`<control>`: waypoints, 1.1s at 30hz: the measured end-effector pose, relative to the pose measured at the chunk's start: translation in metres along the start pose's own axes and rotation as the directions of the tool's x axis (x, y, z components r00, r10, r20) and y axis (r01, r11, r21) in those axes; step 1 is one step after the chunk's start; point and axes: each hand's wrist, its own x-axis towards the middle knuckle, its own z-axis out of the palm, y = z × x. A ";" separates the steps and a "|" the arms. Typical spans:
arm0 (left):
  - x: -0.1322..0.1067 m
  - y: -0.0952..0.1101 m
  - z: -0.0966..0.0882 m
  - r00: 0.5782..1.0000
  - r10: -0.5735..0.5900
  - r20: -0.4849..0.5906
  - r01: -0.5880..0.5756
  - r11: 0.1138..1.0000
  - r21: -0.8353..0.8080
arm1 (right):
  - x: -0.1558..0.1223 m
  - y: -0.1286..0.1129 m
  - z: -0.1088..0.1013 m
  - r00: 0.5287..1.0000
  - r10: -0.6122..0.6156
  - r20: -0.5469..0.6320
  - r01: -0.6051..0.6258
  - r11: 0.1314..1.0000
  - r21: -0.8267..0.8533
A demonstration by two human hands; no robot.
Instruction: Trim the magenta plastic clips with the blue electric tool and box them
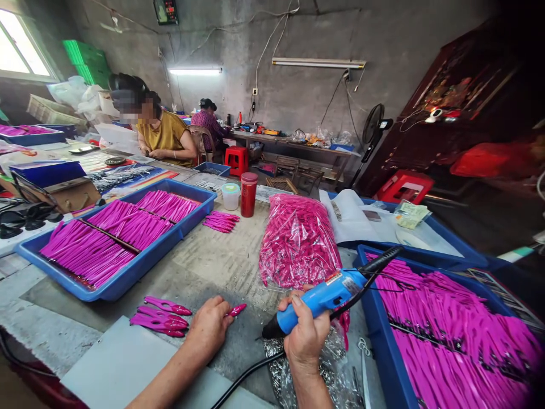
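Note:
My left hand is closed around a slim magenta piece, whose pointed tip sticks out past my fingers, just above the worktable. In my right hand is a blue electric screwdriver, its black nose tilted down to the left toward the table. The tip of its bit is small and stands apart from the magenta piece. Left of my left hand lies a small pile of similar magenta pieces. Partly under my right forearm is a clear bag of small silvery metal parts.
Blue trays of magenta pieces flank the table. A bulging clear bag of pink parts stands ahead, near a red canister and a lidded tub. Scissors lie at right; a black cord crosses below. Two people sit beyond.

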 end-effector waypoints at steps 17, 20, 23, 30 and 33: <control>-0.002 0.001 0.002 0.999 0.026 -0.018 -0.027 0.999 -0.021 | -0.005 0.010 0.048 0.957 -0.133 0.259 0.150 0.988 -0.046; -0.002 0.004 0.002 1.000 0.021 0.006 -0.021 1.000 0.013 | -0.004 0.014 0.053 0.949 -0.147 0.280 0.167 0.985 -0.048; -0.001 0.006 0.002 1.000 0.020 0.012 -0.021 0.999 0.035 | -0.004 0.017 0.054 0.942 -0.143 0.303 0.168 0.984 -0.056; -0.001 0.007 0.005 0.999 0.041 0.035 -0.043 0.998 0.051 | -0.004 0.019 0.060 0.930 -0.170 0.326 0.204 0.976 -0.071; -0.001 0.007 0.005 0.999 0.036 0.027 -0.037 0.998 0.041 | -0.005 0.018 0.063 0.919 -0.192 0.344 0.226 0.972 -0.061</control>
